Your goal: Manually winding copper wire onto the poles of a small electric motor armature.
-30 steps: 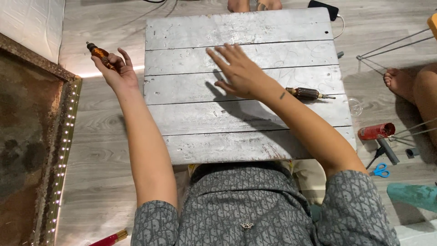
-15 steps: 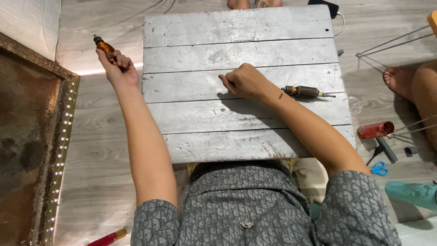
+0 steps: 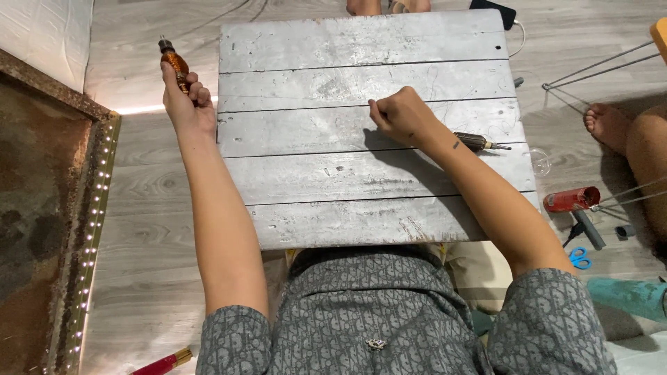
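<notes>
My left hand [image 3: 184,104] is raised beside the left edge of a grey plank board [image 3: 361,173] and grips an amber-handled screwdriver [image 3: 172,61], tip pointing away from me. My right hand [image 3: 401,117] rests as a fist on the board's second plank gap, fingers pinched together; whether something small is in them I cannot tell. A second dark-handled screwdriver [image 3: 479,143] lies on the board just right of my right wrist.
A framed panel with a light strip [image 3: 90,229] lies on the floor at left. Another person's foot [image 3: 611,125] and leg are at right, near a red tube [image 3: 571,200], blue scissors [image 3: 578,257] and a wire rack [image 3: 597,66]. A phone [image 3: 493,12] lies at the far edge.
My right hand went from flat and spread on the board to a closed fist, drawing slightly right. My left hand lifted the amber screwdriver a little farther away.
</notes>
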